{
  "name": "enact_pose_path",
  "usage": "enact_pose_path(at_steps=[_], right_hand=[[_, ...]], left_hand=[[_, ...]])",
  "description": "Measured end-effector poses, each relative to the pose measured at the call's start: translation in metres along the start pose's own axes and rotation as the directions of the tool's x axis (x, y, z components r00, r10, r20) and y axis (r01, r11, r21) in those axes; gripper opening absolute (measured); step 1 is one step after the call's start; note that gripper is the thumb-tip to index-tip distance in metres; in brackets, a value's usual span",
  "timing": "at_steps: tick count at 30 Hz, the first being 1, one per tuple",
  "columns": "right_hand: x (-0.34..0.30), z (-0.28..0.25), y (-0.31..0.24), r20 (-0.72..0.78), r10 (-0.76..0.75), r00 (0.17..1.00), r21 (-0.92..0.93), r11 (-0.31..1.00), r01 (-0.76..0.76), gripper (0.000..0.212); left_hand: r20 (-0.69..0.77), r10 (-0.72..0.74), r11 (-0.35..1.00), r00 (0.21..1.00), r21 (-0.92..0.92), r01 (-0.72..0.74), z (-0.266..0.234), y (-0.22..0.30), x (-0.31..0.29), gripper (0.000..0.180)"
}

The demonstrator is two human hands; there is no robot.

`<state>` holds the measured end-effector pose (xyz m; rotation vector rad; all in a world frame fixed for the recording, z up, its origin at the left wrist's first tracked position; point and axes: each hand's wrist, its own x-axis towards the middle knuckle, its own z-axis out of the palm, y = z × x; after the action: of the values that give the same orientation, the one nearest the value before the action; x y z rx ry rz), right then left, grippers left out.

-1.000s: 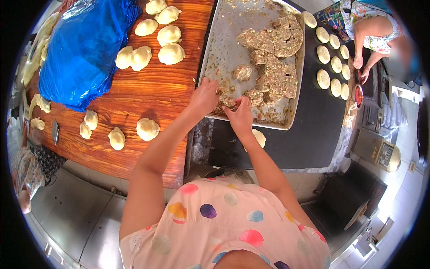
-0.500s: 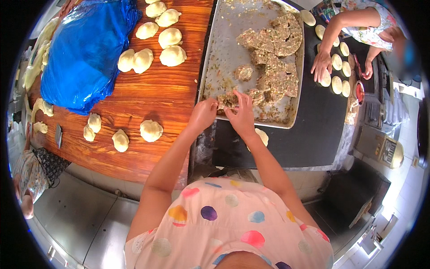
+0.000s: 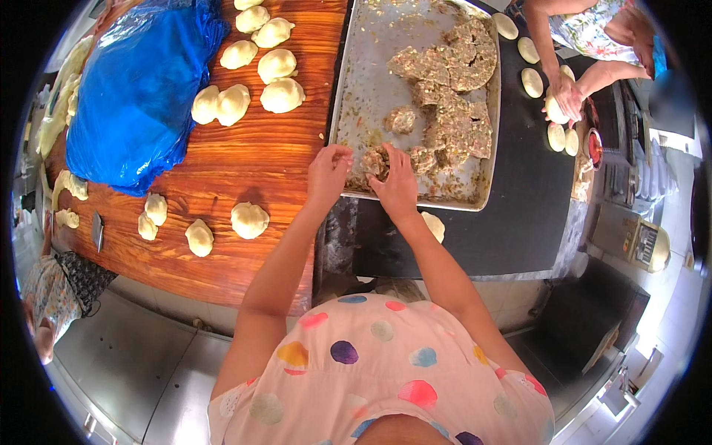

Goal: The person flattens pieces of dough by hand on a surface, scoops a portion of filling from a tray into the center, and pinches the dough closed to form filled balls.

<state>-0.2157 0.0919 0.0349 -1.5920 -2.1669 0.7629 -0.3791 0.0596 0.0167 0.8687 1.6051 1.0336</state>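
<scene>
A rough, uneven clump [image 3: 374,159] of brown filling, flecked with pale and green bits, sits partly hidden by the near left corner of a shallow, smeared metal tray [image 3: 371,74].

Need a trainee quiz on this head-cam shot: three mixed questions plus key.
1. True or false: the shiny blue plastic covering lies on the glossy reddish-brown wooden table.
2. The largest mass of chunky brown filling in the rectangular silver metal tray sits toward which side of the picture? A) left B) right
3. Which of the person's hands has its thumb and fingers around a small brown filling clump?

Key: 1 true; 2 B; 3 right hand.
</scene>
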Motion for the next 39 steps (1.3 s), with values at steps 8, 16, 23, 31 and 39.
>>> enact_pose_path(at_steps=[8,16,23,31,39], right_hand=[[0.005,0.004,0.003,-0.060,0.000,0.998,0.083,0.997,0.005,0.071],[0.017,-0.023,-0.027,0.013,-0.199,0.980,0.129,0.972,0.196,0.063],[0.052,-0.068,-0.053,-0.144,-0.494,0.857,-0.088,0.869,0.487,0.037],[0.071,-0.036,-0.026,-0.235,-0.710,0.663,-0.081,0.695,0.715,0.019],[0.080,-0.029,-0.036,-0.214,-0.581,0.785,0.123,0.781,0.612,0.023]], left_hand=[[0.100,-0.333,0.697,0.938,-0.644,0.316,0.038,0.002,0.016,0.036],[0.423,-0.224,0.225,0.878,-0.854,0.469,0.034,0.016,0.031,0.041],[0.467,-0.104,0.112,0.878,-0.872,0.477,0.028,0.039,0.032,0.037],[0.358,-0.216,0.113,0.908,-0.915,0.388,0.043,0.056,0.030,0.037],[0.273,-0.161,0.260,0.948,-0.915,0.307,0.034,0.067,0.047,0.043]])
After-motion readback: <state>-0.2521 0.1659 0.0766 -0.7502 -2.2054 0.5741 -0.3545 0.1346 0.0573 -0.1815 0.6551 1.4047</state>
